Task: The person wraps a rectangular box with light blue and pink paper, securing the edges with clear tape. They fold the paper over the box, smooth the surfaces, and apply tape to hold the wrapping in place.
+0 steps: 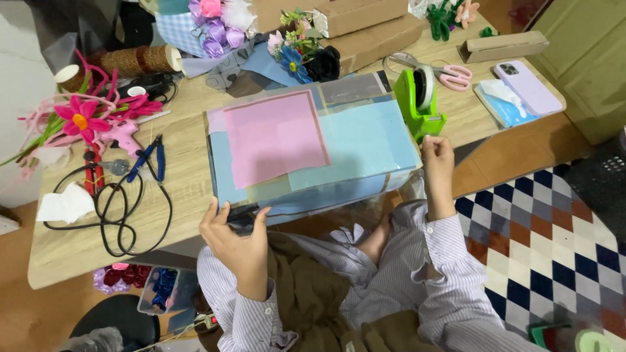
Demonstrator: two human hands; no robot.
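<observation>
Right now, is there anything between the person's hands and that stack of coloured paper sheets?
Nothing visible. The left hand already grips the near left edge of the stack of paper sheets, and the right hand is at its right end, just in front of the green tape dispenser.

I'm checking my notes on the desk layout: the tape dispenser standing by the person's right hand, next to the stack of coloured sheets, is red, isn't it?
Not quite: the tape dispenser is bright green, not red, as the head view shows. The rest holds: it stands just beyond the right hand, beside the stack of coloured sheets, whose near corner the left hand holds.
</observation>
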